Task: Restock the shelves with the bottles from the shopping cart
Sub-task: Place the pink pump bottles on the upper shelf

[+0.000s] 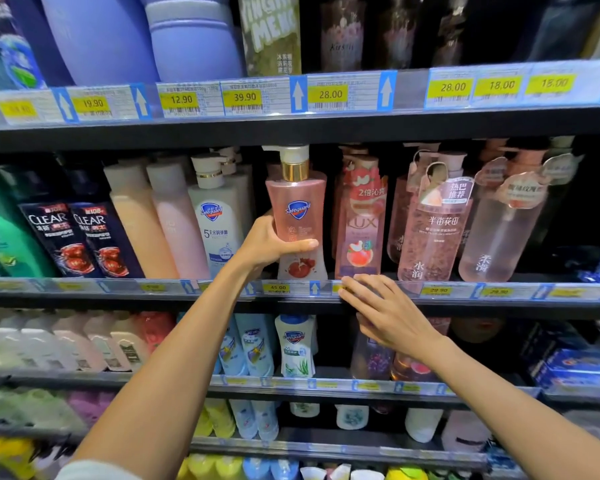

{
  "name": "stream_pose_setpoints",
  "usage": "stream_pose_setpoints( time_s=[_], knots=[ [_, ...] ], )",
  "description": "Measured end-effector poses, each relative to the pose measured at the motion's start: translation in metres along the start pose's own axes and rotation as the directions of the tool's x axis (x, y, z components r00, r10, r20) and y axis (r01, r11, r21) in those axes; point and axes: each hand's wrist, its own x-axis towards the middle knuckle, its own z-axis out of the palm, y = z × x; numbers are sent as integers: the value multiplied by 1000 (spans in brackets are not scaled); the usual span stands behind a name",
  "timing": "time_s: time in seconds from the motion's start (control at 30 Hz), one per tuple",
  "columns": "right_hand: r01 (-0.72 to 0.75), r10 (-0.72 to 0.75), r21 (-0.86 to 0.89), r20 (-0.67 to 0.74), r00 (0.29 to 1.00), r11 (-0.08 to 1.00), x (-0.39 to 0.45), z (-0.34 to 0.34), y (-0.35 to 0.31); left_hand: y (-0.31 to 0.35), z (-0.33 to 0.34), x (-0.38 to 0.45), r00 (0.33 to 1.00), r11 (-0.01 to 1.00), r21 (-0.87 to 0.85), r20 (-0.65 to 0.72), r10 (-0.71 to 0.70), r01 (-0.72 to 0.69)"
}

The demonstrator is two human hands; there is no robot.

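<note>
A pink Safeguard pump bottle (297,216) is standing upright at the front edge of the middle shelf (118,289), and the person's left hand (269,244) is gripping it around its waist, thumb lying across the label. Just right of that hand, a pink LUX bottle (361,223) is standing beside it; just left, a white Safeguard bottle (215,216). Lower and to the right, the right hand (385,313) is resting open, fingers straight, fingertips touching the shelf's price-tag strip (444,291). Dark CLEAR bottles (77,237) are sitting well left.
</note>
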Motion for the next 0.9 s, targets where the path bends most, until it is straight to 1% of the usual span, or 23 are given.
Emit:
stream_pose_setpoints(
  time_s=[0.07,0.1,0.23,0.3,0.37,0.43,0.47,0.53,0.6,0.67,0.73,0.9],
  knots=[
    [2,-2,2,10,1000,1000,0,0,0,-3,0,2,998,999,-23,-44,-41,40],
    [0,0,6,15,1000,1000,0,0,1,-4,0,4,997,998,-29,-42,-62,61],
    [2,-2,12,14,1000,1000,0,0,2,2,-1,11,987,987,26,12,-162,162],
    [11,-11,6,17,1000,1000,0,0,2,3,-3,13,977,978,22,41,-208,208],
    [15,-15,-2,14,1000,1000,0,0,3,5,-4,11,972,978,10,104,-210,210],
    [16,-16,-6,6,1000,1000,0,0,3,6,-5,9,975,981,53,110,-191,186],
    [18,-18,-8,0,1000,1000,0,0,3,7,-4,8,983,983,89,73,-168,161],
    [19,-19,-5,-9,1000,1000,-1,0,3,5,-3,4,995,976,198,-64,-82,94],
    [17,-17,-2,-15,1000,1000,-1,1,2,2,0,-3,976,938,338,-216,-1,76],
    [13,-13,3,-27,1000,1000,-1,2,2,0,4,-10,951,912,402,-306,55,77],
    [14,-13,10,-39,999,1000,-1,3,2,1,5,-12,941,904,423,-327,88,63],
    [21,-20,18,-55,998,1000,-1,3,2,2,-1,-10,955,914,404,-280,100,23]
  ],
)
